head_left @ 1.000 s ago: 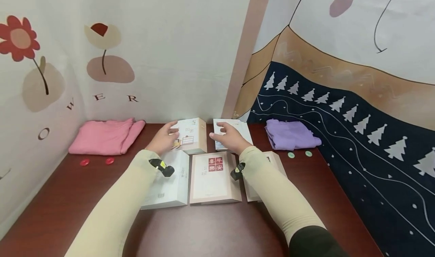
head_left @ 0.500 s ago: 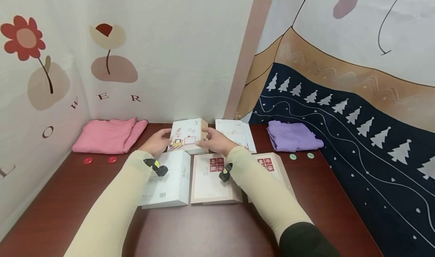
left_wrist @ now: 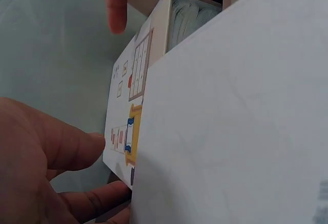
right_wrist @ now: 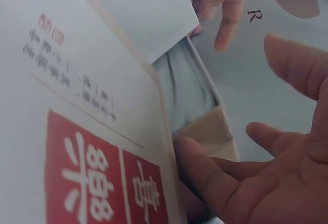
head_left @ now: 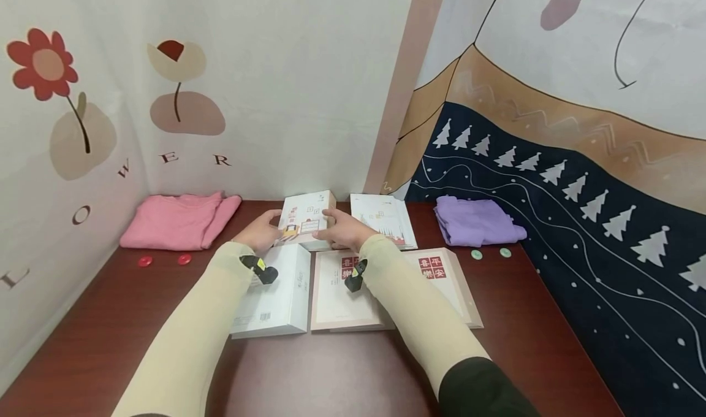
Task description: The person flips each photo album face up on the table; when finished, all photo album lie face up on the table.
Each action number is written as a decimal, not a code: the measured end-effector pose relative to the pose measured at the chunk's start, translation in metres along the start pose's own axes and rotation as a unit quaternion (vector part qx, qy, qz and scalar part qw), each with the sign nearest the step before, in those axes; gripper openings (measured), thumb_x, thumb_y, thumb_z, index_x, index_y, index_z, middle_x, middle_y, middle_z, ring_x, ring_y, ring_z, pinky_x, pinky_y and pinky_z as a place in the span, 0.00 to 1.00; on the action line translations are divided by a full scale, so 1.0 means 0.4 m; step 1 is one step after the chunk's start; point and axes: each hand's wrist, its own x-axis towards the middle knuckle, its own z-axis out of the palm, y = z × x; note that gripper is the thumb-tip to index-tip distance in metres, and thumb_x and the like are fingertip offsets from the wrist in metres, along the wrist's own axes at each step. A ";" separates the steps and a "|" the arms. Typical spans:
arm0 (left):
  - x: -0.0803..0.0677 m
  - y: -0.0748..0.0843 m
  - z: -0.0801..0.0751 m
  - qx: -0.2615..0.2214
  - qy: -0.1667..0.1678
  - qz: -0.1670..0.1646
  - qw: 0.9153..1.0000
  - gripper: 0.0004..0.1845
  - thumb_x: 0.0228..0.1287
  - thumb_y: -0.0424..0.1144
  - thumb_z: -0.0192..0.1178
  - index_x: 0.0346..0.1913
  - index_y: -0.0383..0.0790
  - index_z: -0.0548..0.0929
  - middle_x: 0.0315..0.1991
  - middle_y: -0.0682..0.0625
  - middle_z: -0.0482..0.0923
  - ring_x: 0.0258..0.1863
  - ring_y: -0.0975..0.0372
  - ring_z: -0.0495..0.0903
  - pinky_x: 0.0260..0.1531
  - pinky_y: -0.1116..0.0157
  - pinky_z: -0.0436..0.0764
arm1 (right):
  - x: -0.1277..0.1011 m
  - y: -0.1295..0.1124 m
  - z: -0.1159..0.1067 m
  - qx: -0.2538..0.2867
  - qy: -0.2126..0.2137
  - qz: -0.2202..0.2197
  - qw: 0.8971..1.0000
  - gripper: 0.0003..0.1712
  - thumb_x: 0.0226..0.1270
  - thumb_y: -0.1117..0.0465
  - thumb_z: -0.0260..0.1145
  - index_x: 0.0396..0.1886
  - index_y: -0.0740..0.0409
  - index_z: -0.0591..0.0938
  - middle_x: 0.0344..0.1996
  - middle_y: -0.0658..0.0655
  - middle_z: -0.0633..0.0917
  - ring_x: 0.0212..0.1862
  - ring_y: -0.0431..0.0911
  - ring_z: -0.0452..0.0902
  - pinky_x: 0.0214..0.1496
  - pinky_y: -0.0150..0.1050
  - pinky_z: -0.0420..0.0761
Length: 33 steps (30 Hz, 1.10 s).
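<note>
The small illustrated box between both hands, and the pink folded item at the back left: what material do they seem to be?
The small illustrated box looks like matte printed cardboard: crisp edges, flat panels, a thin beige wall. The pink folded item seems to be soft cloth, judging by its rounded folds and creases.

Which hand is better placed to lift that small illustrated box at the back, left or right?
Neither alone, probably. The left hand presses the small illustrated cardboard box on its left side and the right hand on its right, so both together look best placed to lift it.
</note>
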 end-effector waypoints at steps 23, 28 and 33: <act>0.036 -0.027 -0.038 0.031 -0.005 -0.016 0.999 0.40 0.68 0.29 0.51 0.83 0.36 0.56 0.77 0.32 0.62 0.67 0.43 0.66 0.73 0.43 0.63 | 0.070 -0.002 0.046 -0.106 0.097 0.046 0.988 0.29 0.73 0.66 0.69 0.72 0.48 0.81 0.59 0.55 0.84 0.17 0.37 0.67 0.23 0.31 0.72; 0.032 -0.022 -0.035 0.021 -0.001 -0.014 1.000 0.41 0.67 0.28 0.50 0.84 0.36 0.53 0.76 0.32 0.63 0.66 0.44 0.68 0.70 0.46 0.67 | 0.070 0.000 0.044 -0.118 0.102 0.042 0.987 0.29 0.73 0.65 0.69 0.72 0.48 0.81 0.66 0.57 0.81 0.23 0.39 0.72 0.25 0.31 0.74; 0.031 -0.026 -0.037 -0.016 -0.006 -0.012 1.000 0.44 0.65 0.25 0.48 0.85 0.38 0.50 0.77 0.31 0.60 0.66 0.44 0.66 0.66 0.50 0.67 | 0.071 -0.003 0.043 -0.113 0.101 0.040 0.988 0.30 0.71 0.66 0.70 0.72 0.49 0.81 0.71 0.57 0.79 0.29 0.41 0.77 0.27 0.31 0.76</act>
